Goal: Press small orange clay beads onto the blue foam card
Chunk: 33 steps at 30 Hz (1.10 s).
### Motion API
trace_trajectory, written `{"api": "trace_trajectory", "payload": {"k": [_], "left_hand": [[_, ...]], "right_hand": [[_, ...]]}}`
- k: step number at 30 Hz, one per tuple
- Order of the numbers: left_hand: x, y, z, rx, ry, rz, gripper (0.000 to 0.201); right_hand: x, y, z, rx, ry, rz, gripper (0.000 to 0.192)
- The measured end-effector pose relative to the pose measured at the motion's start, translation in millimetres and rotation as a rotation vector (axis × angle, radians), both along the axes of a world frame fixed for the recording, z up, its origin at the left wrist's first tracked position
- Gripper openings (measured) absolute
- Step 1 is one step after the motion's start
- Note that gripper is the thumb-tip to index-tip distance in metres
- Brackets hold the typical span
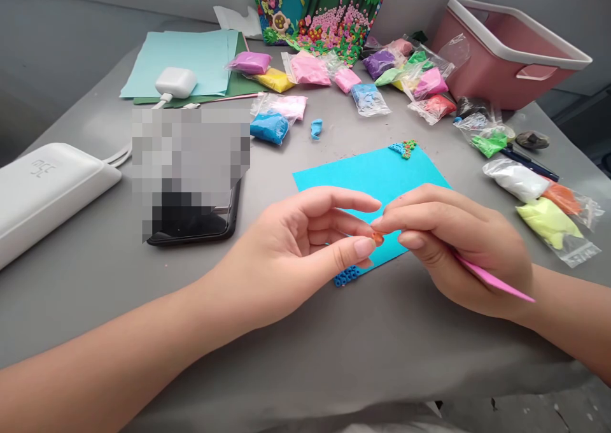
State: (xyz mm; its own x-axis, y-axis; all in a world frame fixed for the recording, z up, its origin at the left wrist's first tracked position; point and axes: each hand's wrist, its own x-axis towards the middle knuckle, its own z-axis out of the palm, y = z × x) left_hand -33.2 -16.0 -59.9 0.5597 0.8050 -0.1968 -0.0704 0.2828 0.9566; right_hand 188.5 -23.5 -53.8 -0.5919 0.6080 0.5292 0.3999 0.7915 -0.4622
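Between the thumb and fingers of my left hand (319, 232) is a small piece of orange clay (377, 237). My right hand (458, 248) meets it there, its fingertips touching or very near the clay. A pink pointed tool (496, 280) is held in my right hand, its back end sticking out past the palm; the front end is hidden by the fingers. Under both hands lies a bright blue sheet (353, 181). Blue clay rings (347, 276) sit at its near corner, and small blue, green and orange clay bits (405, 148) at its far corner.
Several bags of coloured clay (310, 68) lie across the back and right. A pink basket (506, 57) stands at the back right, beside a decorated clay picture (324, 13). A phone (200, 223), white power bank (52, 191) and earbud case (175, 82) are at left.
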Motion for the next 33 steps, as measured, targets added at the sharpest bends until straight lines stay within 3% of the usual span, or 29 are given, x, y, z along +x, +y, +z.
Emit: {"api": "trace_trajectory", "payload": {"k": [7, 14, 21, 28, 33], "left_hand": [[-0.1, -0.1, 1.4, -0.012, -0.022, 0.001, 0.033], [1.2, -0.6, 2.4, -0.006, 0.033, 0.016, 0.037], [0.2, -3.9, 3.5, 0.063, 0.034, 0.015, 0.036], [1.6, -1.7, 6.4, 0.148, 0.089, 0.148, 0.027], [2.9, 0.6, 6.1, 0.146, 0.131, 0.223, 0.025]], "right_hand": [[-0.8, -1.6, 2.0, -0.022, -0.011, -0.014, 0.014], [2.2, -6.7, 3.4, 0.094, -0.067, -0.021, 0.019], [3.9, -5.8, 7.1, 0.044, -0.036, 0.017, 0.017], [2.2, -1.8, 4.4, 0.031, 0.065, -0.215, 0.005], [2.6, 0.8, 5.8, 0.02, -0.006, -0.134, 0.013]]}}
